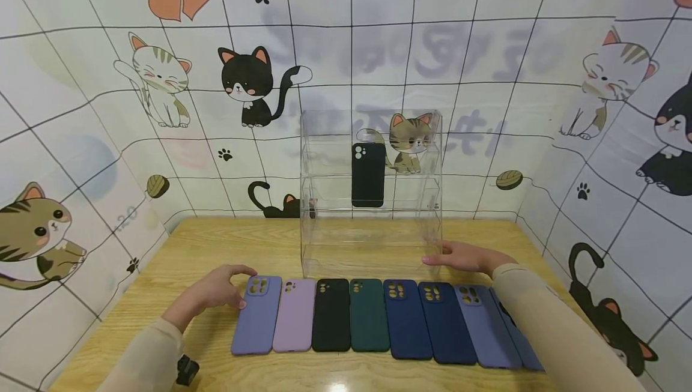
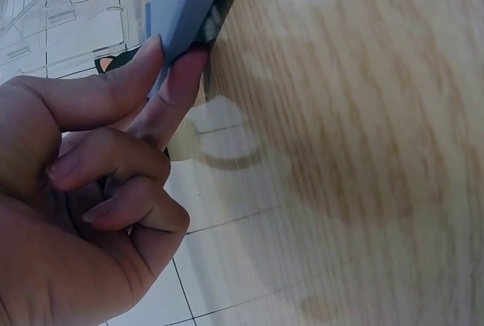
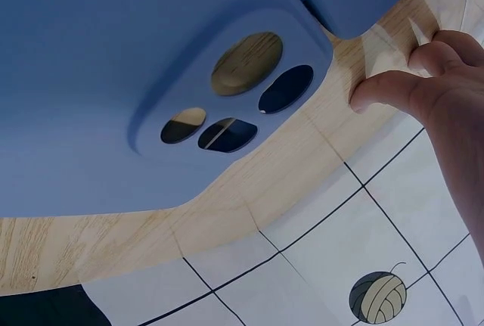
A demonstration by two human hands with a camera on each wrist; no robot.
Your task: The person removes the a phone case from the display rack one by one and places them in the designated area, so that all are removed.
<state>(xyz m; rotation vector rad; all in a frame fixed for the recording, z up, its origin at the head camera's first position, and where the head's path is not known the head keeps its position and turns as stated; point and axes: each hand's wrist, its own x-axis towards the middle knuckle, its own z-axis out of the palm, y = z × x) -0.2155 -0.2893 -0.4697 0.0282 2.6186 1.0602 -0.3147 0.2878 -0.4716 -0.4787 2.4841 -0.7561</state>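
At the left end of a row of phone cases, my left hand (image 1: 213,290) pinches the edge of a periwinkle phone case (image 1: 253,323). In the left wrist view, thumb and index finger hold that case (image 2: 185,8) while the other fingers curl inward. My right hand (image 1: 467,257) grips the lower right corner of a clear tiered display rack (image 1: 373,251), its thumb lying across the front. The right wrist view has this hand (image 3: 446,76) at the rack's transparent edge, behind a large periwinkle case (image 3: 113,76). A black phone case (image 1: 368,176) stands upright on an upper tier.
Right of the held case lie a lilac case (image 1: 294,315), a black case (image 1: 331,315), a green case (image 1: 370,315) and several blue ones (image 1: 408,323). A small black object (image 1: 187,370) is beside the left sleeve. Cat-patterned cloth (image 1: 346,56) hangs behind the wooden table (image 1: 238,239).
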